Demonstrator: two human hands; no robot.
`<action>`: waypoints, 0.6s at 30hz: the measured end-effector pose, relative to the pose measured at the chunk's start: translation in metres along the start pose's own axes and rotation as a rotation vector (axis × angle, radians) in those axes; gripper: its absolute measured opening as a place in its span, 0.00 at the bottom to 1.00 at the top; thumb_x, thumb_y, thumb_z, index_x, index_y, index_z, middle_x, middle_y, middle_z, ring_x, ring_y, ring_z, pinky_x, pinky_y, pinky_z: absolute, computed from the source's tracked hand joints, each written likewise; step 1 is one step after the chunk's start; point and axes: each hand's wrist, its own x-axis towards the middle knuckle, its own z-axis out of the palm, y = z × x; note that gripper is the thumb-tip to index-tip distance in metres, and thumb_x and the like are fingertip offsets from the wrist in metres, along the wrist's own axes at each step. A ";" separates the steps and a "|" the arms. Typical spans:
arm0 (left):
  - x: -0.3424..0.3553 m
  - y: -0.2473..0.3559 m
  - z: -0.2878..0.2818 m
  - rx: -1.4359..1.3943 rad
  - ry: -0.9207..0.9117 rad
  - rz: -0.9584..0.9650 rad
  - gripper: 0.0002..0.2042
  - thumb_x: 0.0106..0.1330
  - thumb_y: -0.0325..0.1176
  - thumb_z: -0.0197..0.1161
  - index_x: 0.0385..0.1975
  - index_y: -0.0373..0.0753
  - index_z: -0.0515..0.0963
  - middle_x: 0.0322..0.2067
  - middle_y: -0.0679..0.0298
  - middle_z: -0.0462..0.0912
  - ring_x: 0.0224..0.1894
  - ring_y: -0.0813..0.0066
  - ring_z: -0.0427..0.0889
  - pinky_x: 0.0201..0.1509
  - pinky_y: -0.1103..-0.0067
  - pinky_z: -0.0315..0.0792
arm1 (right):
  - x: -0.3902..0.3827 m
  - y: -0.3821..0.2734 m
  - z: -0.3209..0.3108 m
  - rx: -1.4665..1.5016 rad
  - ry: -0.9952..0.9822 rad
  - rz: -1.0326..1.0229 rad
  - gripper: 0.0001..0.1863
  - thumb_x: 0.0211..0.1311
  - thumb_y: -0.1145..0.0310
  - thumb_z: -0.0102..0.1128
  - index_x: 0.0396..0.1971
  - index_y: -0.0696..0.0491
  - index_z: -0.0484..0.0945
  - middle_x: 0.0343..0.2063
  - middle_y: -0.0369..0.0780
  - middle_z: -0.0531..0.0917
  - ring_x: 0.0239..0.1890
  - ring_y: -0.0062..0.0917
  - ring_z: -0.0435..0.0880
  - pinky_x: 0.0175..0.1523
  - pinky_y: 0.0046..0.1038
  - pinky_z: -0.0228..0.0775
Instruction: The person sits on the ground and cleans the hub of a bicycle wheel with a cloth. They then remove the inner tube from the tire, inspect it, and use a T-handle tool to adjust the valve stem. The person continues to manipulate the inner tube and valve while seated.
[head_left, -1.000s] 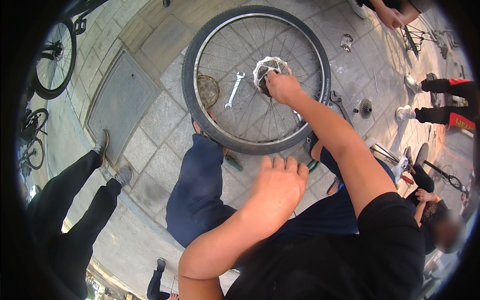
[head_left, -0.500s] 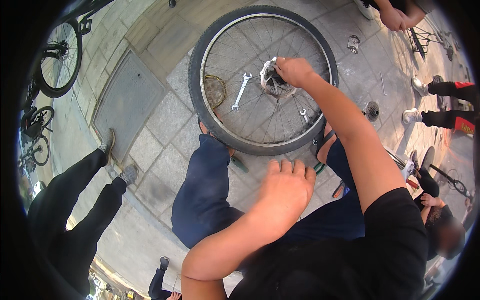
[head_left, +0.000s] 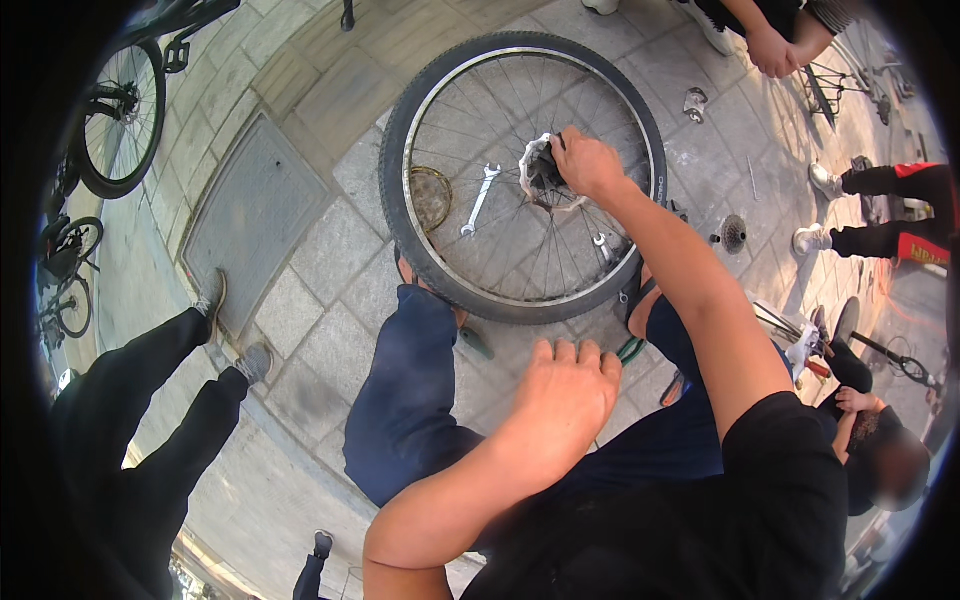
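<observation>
On paving (head_left: 352, 225), a black-tyred, silver-rimmed wheel (head_left: 522, 310); right hand (head_left: 592, 165) curled at hub (head_left: 545, 172), left hand (head_left: 565, 402) half-curled, grips unclear.

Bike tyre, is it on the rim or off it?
On: the black tyre circles the silver rim wherever both show; the right forearm hides one stretch.

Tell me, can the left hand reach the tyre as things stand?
Probably yes: the left hand is near the black tyre, with only paving showing between, and the right hand is by the hub.
</observation>
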 end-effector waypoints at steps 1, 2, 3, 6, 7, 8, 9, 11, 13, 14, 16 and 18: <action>0.001 -0.001 0.000 -0.016 -0.009 -0.013 0.25 0.59 0.26 0.66 0.59 0.33 0.77 0.54 0.50 0.82 0.55 0.56 0.83 0.58 0.64 0.72 | 0.012 0.000 0.002 -0.005 0.059 -0.070 0.23 0.80 0.50 0.45 0.50 0.57 0.76 0.40 0.58 0.88 0.45 0.56 0.87 0.53 0.52 0.78; 0.003 -0.001 -0.001 -0.029 -0.026 -0.024 0.25 0.59 0.26 0.66 0.59 0.33 0.77 0.54 0.50 0.82 0.55 0.56 0.82 0.58 0.64 0.72 | 0.018 0.002 0.004 -0.050 0.006 -0.020 0.23 0.80 0.51 0.45 0.50 0.57 0.76 0.41 0.58 0.88 0.45 0.55 0.88 0.53 0.51 0.78; 0.005 -0.002 -0.003 -0.035 0.003 -0.036 0.25 0.60 0.27 0.65 0.60 0.33 0.77 0.54 0.50 0.82 0.56 0.56 0.82 0.59 0.63 0.72 | 0.020 0.005 0.007 -0.089 -0.033 0.001 0.23 0.80 0.51 0.45 0.50 0.57 0.76 0.41 0.58 0.88 0.45 0.55 0.88 0.53 0.51 0.79; 0.005 -0.001 -0.006 -0.003 0.097 -0.038 0.24 0.61 0.27 0.65 0.60 0.33 0.77 0.54 0.51 0.82 0.56 0.56 0.82 0.58 0.64 0.71 | -0.004 0.021 0.015 -0.106 -0.167 0.105 0.22 0.80 0.52 0.45 0.51 0.57 0.77 0.44 0.57 0.88 0.48 0.54 0.87 0.56 0.50 0.78; 0.004 -0.001 -0.006 -0.027 0.119 -0.030 0.24 0.61 0.28 0.65 0.59 0.32 0.77 0.54 0.51 0.82 0.56 0.57 0.82 0.58 0.64 0.71 | -0.015 0.025 0.015 -0.103 -0.252 0.167 0.22 0.79 0.53 0.44 0.51 0.57 0.78 0.45 0.57 0.88 0.50 0.54 0.87 0.57 0.50 0.77; 0.002 0.000 -0.007 -0.041 0.127 -0.012 0.24 0.61 0.28 0.65 0.59 0.32 0.77 0.54 0.51 0.83 0.55 0.57 0.82 0.57 0.64 0.71 | -0.021 0.029 0.013 -0.137 -0.278 0.108 0.23 0.79 0.53 0.44 0.50 0.57 0.79 0.45 0.57 0.88 0.50 0.54 0.87 0.58 0.50 0.77; 0.000 0.000 -0.006 -0.039 0.132 0.010 0.24 0.61 0.28 0.64 0.59 0.32 0.77 0.54 0.51 0.83 0.55 0.57 0.82 0.56 0.64 0.71 | -0.026 0.032 0.011 -0.170 -0.335 0.071 0.23 0.79 0.52 0.44 0.50 0.57 0.79 0.46 0.58 0.87 0.51 0.54 0.87 0.58 0.50 0.77; -0.004 0.001 -0.005 -0.037 0.116 0.019 0.24 0.61 0.28 0.65 0.59 0.32 0.78 0.53 0.52 0.83 0.54 0.58 0.82 0.55 0.64 0.71 | -0.023 0.034 0.002 -0.166 -0.307 0.070 0.24 0.79 0.52 0.44 0.50 0.57 0.80 0.46 0.58 0.87 0.51 0.54 0.87 0.59 0.51 0.77; -0.008 0.000 -0.002 -0.020 0.090 0.009 0.23 0.60 0.28 0.65 0.58 0.33 0.78 0.52 0.52 0.83 0.53 0.58 0.82 0.55 0.64 0.71 | -0.008 0.033 -0.004 -0.106 -0.201 0.129 0.25 0.79 0.51 0.44 0.50 0.57 0.81 0.47 0.57 0.87 0.52 0.54 0.86 0.59 0.51 0.77; -0.010 0.000 -0.001 -0.007 0.073 -0.002 0.23 0.60 0.28 0.65 0.58 0.33 0.78 0.51 0.52 0.83 0.53 0.58 0.82 0.55 0.64 0.72 | 0.001 0.033 -0.004 -0.077 -0.132 0.131 0.25 0.79 0.51 0.44 0.50 0.56 0.81 0.47 0.57 0.87 0.52 0.54 0.86 0.59 0.51 0.77; -0.011 0.001 0.001 -0.012 0.046 -0.024 0.23 0.60 0.28 0.65 0.57 0.33 0.78 0.50 0.52 0.83 0.52 0.58 0.82 0.55 0.64 0.72 | 0.015 0.031 -0.001 -0.029 -0.033 0.150 0.25 0.79 0.50 0.43 0.51 0.56 0.81 0.47 0.58 0.87 0.52 0.54 0.86 0.59 0.51 0.77; -0.008 0.001 -0.001 -0.023 0.057 -0.039 0.22 0.60 0.28 0.65 0.56 0.33 0.78 0.49 0.53 0.83 0.52 0.59 0.83 0.55 0.65 0.72 | 0.008 0.028 0.014 -0.009 -0.054 0.252 0.25 0.79 0.51 0.42 0.51 0.57 0.80 0.46 0.59 0.87 0.52 0.57 0.86 0.59 0.52 0.77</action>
